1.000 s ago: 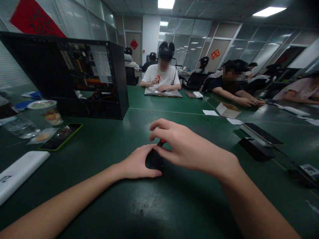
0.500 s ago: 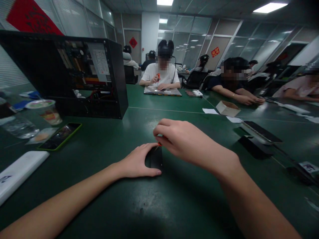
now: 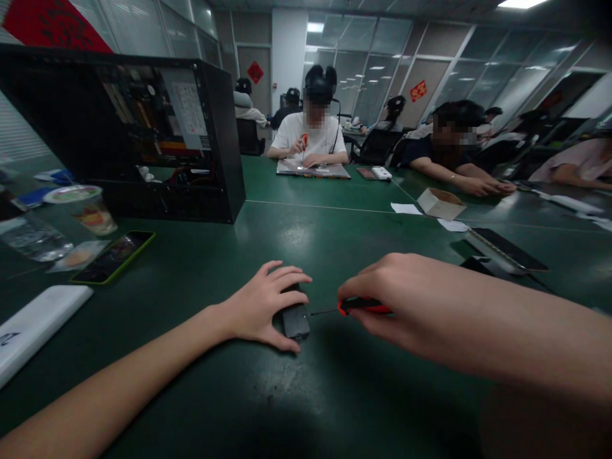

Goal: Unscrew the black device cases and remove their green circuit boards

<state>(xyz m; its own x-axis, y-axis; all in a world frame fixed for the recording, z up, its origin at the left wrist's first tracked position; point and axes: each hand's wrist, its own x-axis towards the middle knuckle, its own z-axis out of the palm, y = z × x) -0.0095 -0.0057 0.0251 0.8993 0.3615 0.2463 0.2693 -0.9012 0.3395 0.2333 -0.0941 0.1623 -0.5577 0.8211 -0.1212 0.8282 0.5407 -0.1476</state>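
Note:
On the green table lies a small dark grey rectangular box (image 3: pixel 295 322). My left hand (image 3: pixel 268 303) is curled round it, with the fingers over its far end and the thumb along its near side; the palm side is hidden. To the right, my right hand (image 3: pixel 382 299) grips a screwdriver (image 3: pixel 366 306) with a red and black handle. Its thin shaft lies almost level and points left, the tip close to the box's right side. Whether the tip touches the box I cannot tell.
An open black computer case (image 3: pixel 220 140) stands at the back left. Nearer are a green-edged phone (image 3: pixel 117 258), a lidded cup (image 3: pixel 90 213) and a white device (image 3: pixel 41 328). On the right are a small carton (image 3: pixel 440 204) and a dark-topped device (image 3: pixel 507 248). A co-worker (image 3: pixel 310 137) sits opposite.
My right hand has moved right and lower, bringing the screwdriver from steep over the box to nearly level beside it. My left fingers have shifted, and the box is turned, showing its near end.

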